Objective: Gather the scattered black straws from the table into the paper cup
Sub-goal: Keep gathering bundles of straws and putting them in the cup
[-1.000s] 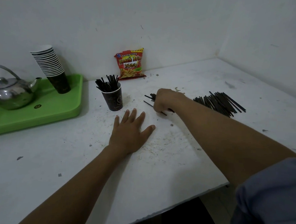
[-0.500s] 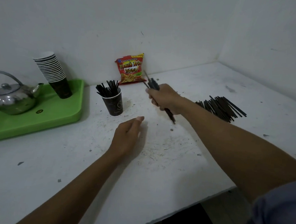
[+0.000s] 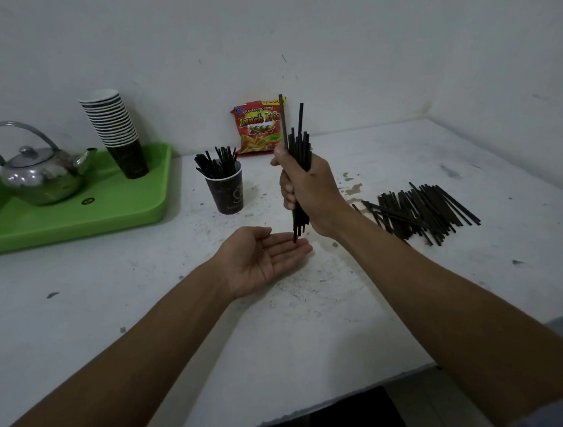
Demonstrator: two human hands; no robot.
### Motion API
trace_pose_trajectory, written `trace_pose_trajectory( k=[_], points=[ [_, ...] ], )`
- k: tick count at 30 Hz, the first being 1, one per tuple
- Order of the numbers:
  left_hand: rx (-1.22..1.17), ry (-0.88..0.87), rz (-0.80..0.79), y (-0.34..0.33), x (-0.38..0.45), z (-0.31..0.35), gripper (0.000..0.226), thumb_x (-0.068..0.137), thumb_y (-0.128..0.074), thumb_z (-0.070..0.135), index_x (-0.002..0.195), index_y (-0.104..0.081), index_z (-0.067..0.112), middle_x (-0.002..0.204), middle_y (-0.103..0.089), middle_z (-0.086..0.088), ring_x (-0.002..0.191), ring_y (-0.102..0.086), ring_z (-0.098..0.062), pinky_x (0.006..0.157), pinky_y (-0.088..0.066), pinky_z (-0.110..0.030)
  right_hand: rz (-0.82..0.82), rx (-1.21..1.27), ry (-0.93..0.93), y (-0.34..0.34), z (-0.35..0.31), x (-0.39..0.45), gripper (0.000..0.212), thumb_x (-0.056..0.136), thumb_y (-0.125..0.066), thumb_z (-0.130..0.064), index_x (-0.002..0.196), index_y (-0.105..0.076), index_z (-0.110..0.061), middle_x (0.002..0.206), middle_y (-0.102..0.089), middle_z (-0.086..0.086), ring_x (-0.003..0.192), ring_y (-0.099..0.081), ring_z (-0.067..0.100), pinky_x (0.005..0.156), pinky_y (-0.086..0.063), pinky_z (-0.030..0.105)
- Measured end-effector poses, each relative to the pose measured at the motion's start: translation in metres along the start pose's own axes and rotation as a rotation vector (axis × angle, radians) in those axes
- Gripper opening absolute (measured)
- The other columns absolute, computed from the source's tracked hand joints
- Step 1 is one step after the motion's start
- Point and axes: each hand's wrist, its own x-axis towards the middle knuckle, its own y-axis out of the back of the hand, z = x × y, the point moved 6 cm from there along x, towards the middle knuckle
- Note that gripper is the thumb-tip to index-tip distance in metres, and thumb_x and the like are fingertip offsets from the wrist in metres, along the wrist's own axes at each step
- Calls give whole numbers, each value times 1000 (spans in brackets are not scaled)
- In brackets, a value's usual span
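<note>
My right hand (image 3: pixel 308 190) grips a bundle of black straws (image 3: pixel 298 141), held upright above the table. Their lower ends rest on the fingers of my left hand (image 3: pixel 263 262), which lies palm up and open just below. A dark paper cup (image 3: pixel 226 191) stands left of the bundle, with several black straws sticking out of it. A loose pile of black straws (image 3: pixel 420 211) lies on the table to the right of my right hand.
A green tray (image 3: pixel 73 218) at the left holds a metal kettle (image 3: pixel 38 173) and a stack of paper cups (image 3: pixel 116 131). A red snack bag (image 3: pixel 256 128) leans on the back wall. The table's front edge (image 3: pixel 327 403) runs diagonally at lower right.
My right hand picked a bundle of straws off the table and turned it upright. My left hand turned from flat, palm down, to palm up under the straw ends.
</note>
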Motion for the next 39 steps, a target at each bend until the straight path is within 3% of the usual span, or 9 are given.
trace_pose_trajectory(
  k=[3,7,11,18,24,31,36,39],
  points=[
    [-4,10,-4,-1,2,0,49,108,-32,20,133,-50,-17,129,-62,-35,120,-61,-47,99,-52,-51,19,-13,15,1,2,-4,30,101,-61,-25,111,-61,3,58,-49,4,47,-44,17,45,-41,28],
    [-1,30,-13,-4,2,-2,50,108,-31,21,133,-50,-17,130,-61,-35,121,-61,-46,89,-55,-56,10,-28,74,2,2,-10,18,102,-56,-12,118,-63,-5,70,-63,10,60,-62,21,54,-54,34],
    [29,40,5,-2,5,-4,50,108,-31,21,135,-50,-17,131,-61,-34,123,-61,-46,89,-54,-57,76,-16,102,3,1,-11,19,100,-57,-7,118,-63,-5,64,-58,7,53,-57,18,53,-53,33],
    [34,47,20,1,7,-3,50,108,-31,20,135,-50,-17,133,-61,-33,123,-60,-46,88,-54,-58,119,3,124,3,-7,-8,14,95,-69,-18,103,-64,-7,55,-48,4,43,-44,15,44,-42,27],
    [34,62,10,1,6,-1,50,108,-29,20,133,-51,-18,132,-60,-35,124,-60,-46,88,-56,-56,11,27,62,0,1,-8,20,93,-73,-20,93,-60,-4,58,-58,7,47,-54,18,51,-51,29],
    [55,81,4,1,8,-2,49,107,-30,19,128,-54,-18,129,-61,-36,122,-60,-48,88,-53,-59,33,82,-8,6,5,0,38,91,-75,-27,66,-52,-10,44,-38,-1,34,-32,13,42,-32,25],
    [28,108,-25,-1,7,0,48,106,-32,16,133,-49,-20,131,-59,-38,122,-59,-49,90,-54,-57,-124,149,-102,3,6,2,36,94,-69,-26,65,-55,-12,53,-46,1,45,-41,14,50,-38,27],
    [17,128,-31,-1,7,-1,46,106,-33,15,134,-48,-19,132,-58,-38,122,-59,-49,89,-55,-58,-208,163,-183,2,16,0,40,96,-67,-27,63,-45,-18,54,-39,-2,45,-36,12,50,-36,25]
  ],
)
